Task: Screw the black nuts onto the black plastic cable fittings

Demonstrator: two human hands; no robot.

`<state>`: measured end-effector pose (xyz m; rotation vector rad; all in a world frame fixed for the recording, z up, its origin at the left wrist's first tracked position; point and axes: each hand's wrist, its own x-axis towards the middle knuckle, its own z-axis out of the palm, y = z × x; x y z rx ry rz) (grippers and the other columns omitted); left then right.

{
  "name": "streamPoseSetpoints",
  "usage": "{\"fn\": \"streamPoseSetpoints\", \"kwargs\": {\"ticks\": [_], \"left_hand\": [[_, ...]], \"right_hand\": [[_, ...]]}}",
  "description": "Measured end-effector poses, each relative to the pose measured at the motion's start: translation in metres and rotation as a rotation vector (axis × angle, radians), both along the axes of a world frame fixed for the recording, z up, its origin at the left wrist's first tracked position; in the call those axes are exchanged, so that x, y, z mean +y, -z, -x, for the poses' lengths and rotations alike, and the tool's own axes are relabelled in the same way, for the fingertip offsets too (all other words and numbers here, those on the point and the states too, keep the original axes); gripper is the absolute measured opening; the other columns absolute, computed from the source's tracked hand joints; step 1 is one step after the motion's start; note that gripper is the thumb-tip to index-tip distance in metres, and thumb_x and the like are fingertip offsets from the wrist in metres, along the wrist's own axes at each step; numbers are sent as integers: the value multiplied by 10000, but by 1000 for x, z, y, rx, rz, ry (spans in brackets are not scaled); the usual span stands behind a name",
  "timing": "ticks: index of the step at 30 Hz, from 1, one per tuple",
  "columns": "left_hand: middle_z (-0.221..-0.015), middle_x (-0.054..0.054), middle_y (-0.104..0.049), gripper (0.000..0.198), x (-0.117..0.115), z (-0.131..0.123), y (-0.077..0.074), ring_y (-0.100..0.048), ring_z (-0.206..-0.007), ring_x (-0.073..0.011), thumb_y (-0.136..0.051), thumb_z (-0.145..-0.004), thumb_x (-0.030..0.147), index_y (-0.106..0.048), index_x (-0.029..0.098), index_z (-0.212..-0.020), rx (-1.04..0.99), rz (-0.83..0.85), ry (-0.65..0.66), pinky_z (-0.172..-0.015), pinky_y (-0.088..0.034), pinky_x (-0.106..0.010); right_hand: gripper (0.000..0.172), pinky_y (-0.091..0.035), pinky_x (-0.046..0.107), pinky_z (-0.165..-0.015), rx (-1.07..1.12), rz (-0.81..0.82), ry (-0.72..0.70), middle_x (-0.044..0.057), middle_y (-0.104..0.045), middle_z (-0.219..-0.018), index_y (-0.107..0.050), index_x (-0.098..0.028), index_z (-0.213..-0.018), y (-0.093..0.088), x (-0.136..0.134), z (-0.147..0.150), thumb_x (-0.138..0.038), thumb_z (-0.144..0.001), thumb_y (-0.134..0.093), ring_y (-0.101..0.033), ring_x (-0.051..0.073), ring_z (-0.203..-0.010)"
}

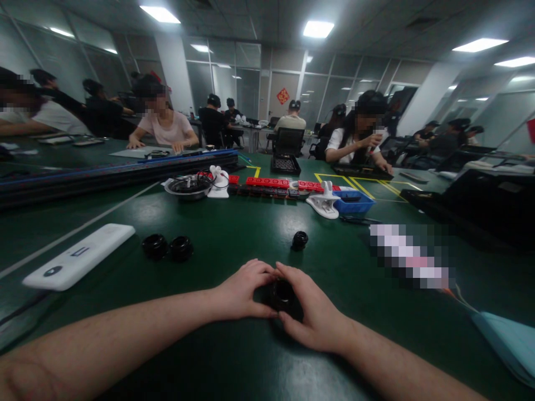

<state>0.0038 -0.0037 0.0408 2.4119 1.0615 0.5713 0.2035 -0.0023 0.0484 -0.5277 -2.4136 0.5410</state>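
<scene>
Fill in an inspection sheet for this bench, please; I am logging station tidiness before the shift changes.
Surface: dark green table top, glossy, with pale and yellow lines.
Job's things: small black round ring-shaped part resting on the table between both hands.
Clutter: two matching black round parts side by side at left, one more ahead; flat white device; round metal dish; red strip; small blue tray.
Hands: left hand and right hand both cupped around the ring-shaped part.
Cables: dark cable at the near left edge.
Surroundings: several seated people at neighbouring tables, ceiling lights on.
</scene>
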Motion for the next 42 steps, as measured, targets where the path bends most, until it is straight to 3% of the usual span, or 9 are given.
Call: {"fn": "streamPoseSetpoints", "kwargs": {"ticks": [4, 7, 11, 16, 21, 27, 31, 36, 42], "left_hand": [[-1118, -70, -522, 473, 1, 0, 2, -457, -1050, -248, -706, -649, 382, -555, 196, -1057, 0, 11, -9, -965, -293, -415], [-1089, -62, -533, 471, 1, 0, 3, -469, -1020, -232, -708, -650, 345, -551, 193, -1067, -1, -10, -4, -957, -305, -397], [-1059, -52, -537, 466, 0, 0, 1, -475, -992, -226, -719, -637, 333, -558, 194, -1051, 3, -25, 2, -923, -336, -372], [-1069, -69, -533, 495, 0, 0, 1, -477, -996, -235, -694, -665, 421, -552, 183, -1075, 2, -15, 2, -928, -328, -388], [-1072, -68, -539, 460, 1, 1, 3, -470, -1004, -231, -716, -649, 376, -572, 173, -1036, -11, -30, 10, -917, -338, -368], [-1062, -59, -538, 472, 1, 1, 3, -474, -993, -225, -724, -638, 360, -565, 183, -1046, 1, -30, 6, -907, -346, -364], [-1099, -74, -528, 489, 0, 1, 3, -467, -1022, -233, -706, -654, 417, -558, 180, -1055, -11, -13, 0, -936, -326, -387], [-1082, -68, -535, 472, 1, 0, 3, -469, -1006, -228, -710, -652, 381, -561, 182, -1053, -8, -24, 3, -914, -347, -371], [-1043, -57, -538, 416, 0, -1, -1, -471, -989, -225, -719, -641, 338, -580, 179, -999, 11, -23, -1, -919, -337, -368]], "right_hand": [[729, -386, 456, -900, -46, 13, 42, 149, -441, -1224, -185, -174, -1327, 1, 2, 1, -256, -724, -585, -448, 277, -1098], [650, -428, 413, -854, -13, 27, 69, 127, -488, -1159, -252, -198, -1290, 2, 3, 0, -238, -738, -593, -494, 249, -1027], [590, -441, 382, -845, 56, -1, 9, 109, -509, -1126, -270, -209, -1274, 0, 1, -1, -168, -744, -526, -508, 230, -1011], [654, -399, 429, -905, 15, -11, -33, 138, -449, -1219, -223, -173, -1303, -3, 1, 1, -166, -714, -506, -451, 263, -1104], [625, -438, 415, -842, 15, 16, 63, 123, -492, -1139, -284, -193, -1265, -1, 3, 1, -264, -731, -601, -500, 252, -1006], [580, -432, 382, -859, 80, 6, 14, 110, -498, -1133, -295, -200, -1252, -2, 0, 0, -156, -724, -531, -505, 229, -1019], [632, -408, 425, -886, 35, -12, 10, 136, -458, -1204, -264, -182, -1278, -5, 0, 1, -217, -714, -548, -468, 264, -1084], [553, -458, 396, -810, 25, 13, 78, 114, -527, -1098, -329, -202, -1230, 1, 2, 0, -223, -738, -579, -531, 238, -968], [535, -459, 375, -816, 95, 5, 20, 102, -534, -1081, -330, -212, -1230, 1, 2, -2, -165, -743, -545, -533, 220, -967]]}}
